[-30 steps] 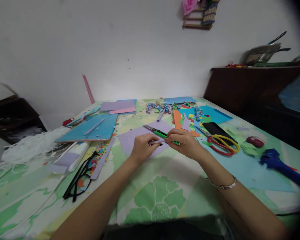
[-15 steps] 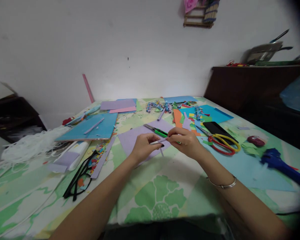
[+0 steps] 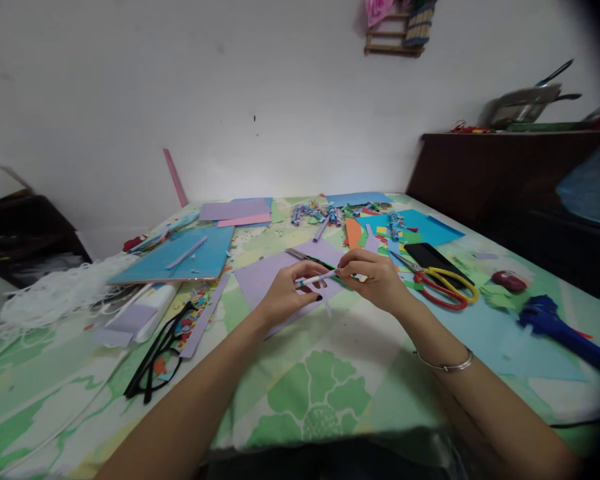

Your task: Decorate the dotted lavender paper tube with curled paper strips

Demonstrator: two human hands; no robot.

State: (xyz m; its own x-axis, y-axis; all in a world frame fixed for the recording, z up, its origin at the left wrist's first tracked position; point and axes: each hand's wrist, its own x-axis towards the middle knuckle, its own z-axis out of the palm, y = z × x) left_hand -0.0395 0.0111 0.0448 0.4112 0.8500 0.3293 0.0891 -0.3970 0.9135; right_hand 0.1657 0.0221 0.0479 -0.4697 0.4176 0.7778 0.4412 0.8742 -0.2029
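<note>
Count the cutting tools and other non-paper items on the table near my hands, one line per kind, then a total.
Scissors: 1, red and yellow handles
Green utility knife: 1, partly behind the hands
Phone: 1, black
Glasses: 1, black frame
Thin rolled stick: 1, held between left hand and right hand
Total: 5

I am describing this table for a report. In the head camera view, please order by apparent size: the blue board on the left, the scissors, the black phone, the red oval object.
1. blue board
2. scissors
3. black phone, close to the scissors, so this order is unsure
4. red oval object
</note>
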